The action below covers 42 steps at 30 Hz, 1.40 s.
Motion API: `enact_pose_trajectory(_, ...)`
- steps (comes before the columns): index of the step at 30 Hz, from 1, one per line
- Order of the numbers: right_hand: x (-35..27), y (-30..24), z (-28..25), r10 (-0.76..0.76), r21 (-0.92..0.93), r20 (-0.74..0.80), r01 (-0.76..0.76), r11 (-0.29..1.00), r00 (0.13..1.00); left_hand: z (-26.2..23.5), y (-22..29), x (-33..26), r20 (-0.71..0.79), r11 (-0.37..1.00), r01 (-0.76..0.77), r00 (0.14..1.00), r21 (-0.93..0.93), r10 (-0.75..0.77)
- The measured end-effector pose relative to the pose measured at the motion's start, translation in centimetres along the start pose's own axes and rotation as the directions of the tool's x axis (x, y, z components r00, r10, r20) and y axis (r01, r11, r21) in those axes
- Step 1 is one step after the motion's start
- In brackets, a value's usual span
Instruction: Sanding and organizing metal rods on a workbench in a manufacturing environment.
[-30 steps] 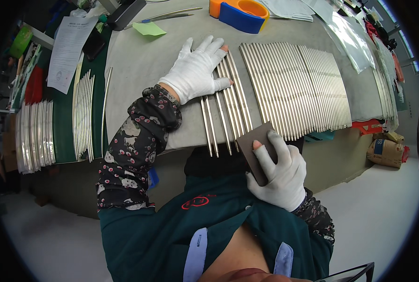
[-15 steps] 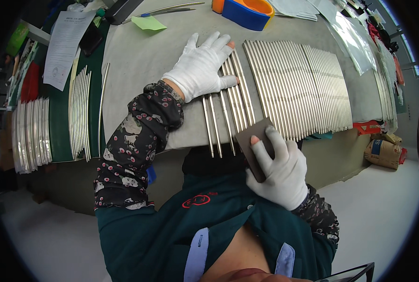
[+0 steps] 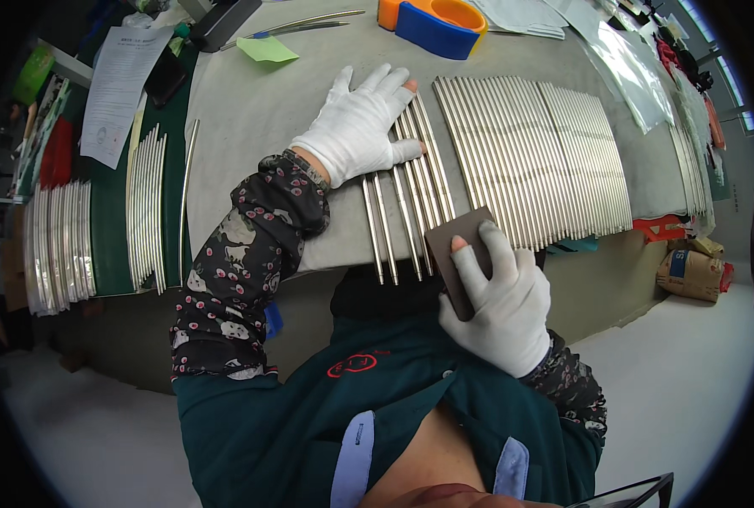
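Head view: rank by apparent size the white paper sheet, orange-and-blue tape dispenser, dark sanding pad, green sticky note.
1. white paper sheet
2. orange-and-blue tape dispenser and dark sanding pad: look alike, and the pad sits nearer the camera, so unranked
3. green sticky note

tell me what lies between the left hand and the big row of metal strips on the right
In the head view, a small group of loose metal strips lies between the left hand and the big row of strips; the fingers rest on them.

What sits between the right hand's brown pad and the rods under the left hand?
Nothing visible. The right hand holds the brown pad at the near ends of the metal rods that the left hand presses flat on the table.
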State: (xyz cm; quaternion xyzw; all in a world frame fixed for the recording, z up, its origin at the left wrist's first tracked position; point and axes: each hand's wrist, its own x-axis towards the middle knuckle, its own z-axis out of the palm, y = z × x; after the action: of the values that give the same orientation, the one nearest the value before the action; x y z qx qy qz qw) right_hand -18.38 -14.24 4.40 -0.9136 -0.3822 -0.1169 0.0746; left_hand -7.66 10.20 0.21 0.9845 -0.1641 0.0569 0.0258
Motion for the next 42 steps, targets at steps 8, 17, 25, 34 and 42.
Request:
enact_pose_trajectory(8,-0.1,-0.3,-0.5,-0.056,-0.054,0.077,0.06,0.997,0.995,0.3,-0.2,-0.1,-0.019,1.0,0.006,1.0,0.018,-0.006)
enact_pose_trajectory(17,0.6,1.0,-0.2,-0.056,0.065,0.056,0.052,0.997,0.997,0.6,-0.6,-0.1,-0.02,1.0,-0.003,1.0,0.02,0.003)
enact_pose_trajectory(25,-4.6,5.3,-2.2,0.159,0.05,-0.19,-0.152,0.987,0.969,0.0,-1.9,-1.5,0.056,0.996,-0.006,0.998,0.085,0.002)
enact_pose_trajectory(34,-5.2,6.5,-1.3,0.178,0.084,-0.186,-0.165,0.983,0.966,0.6,-1.4,-1.7,-0.064,0.924,-0.382,0.922,-0.013,0.381)
enact_pose_trajectory(42,-5.6,6.4,-1.0,0.17,0.111,-0.176,-0.152,0.982,0.97,0.5,-1.5,-1.8,-0.16,0.904,-0.377,0.923,-0.202,0.349)
